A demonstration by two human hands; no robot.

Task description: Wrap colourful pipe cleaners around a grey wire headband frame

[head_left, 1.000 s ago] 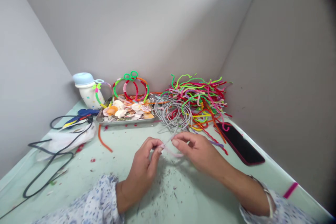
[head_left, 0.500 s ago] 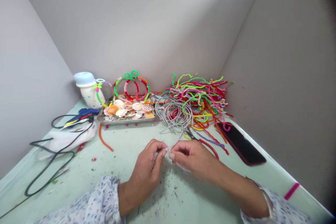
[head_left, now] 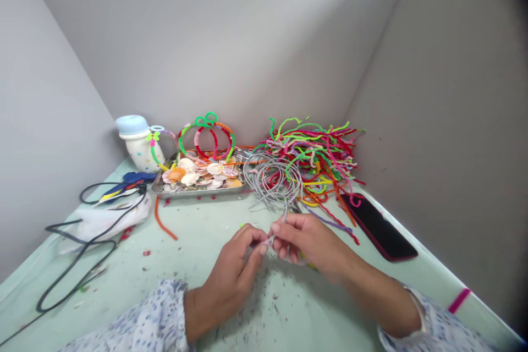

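My left hand point(head_left: 237, 264) is closed, thumb and forefinger pinching a pale lilac pipe cleaner point(head_left: 270, 240). Close beside it, my right hand point(head_left: 307, 236) is closed too, its fingertips on the same pale strand. A grey wire point(head_left: 285, 210) runs from the coil of grey wire point(head_left: 272, 179) down to my right fingers. Most of the pipe cleaner is hidden by the fingers, and how it lies against the wire is too small to tell. Some yellow shows under the right palm, too hidden to name.
A metal tray point(head_left: 198, 192) of seashells stands at the back, with pipe-cleaner hoops point(head_left: 214, 140) over it. Colourful pipe cleaners point(head_left: 317, 148) are heaped to its right. A phone point(head_left: 379, 225) lies at right; a bottle point(head_left: 140, 143), black cable point(head_left: 78, 242) and plastic bag point(head_left: 111, 220) are at left.
My right hand has turned, its fingers now curled below the thumb. Both hands have shifted slightly, and the red-handled tool beyond the right hand is now mostly covered.
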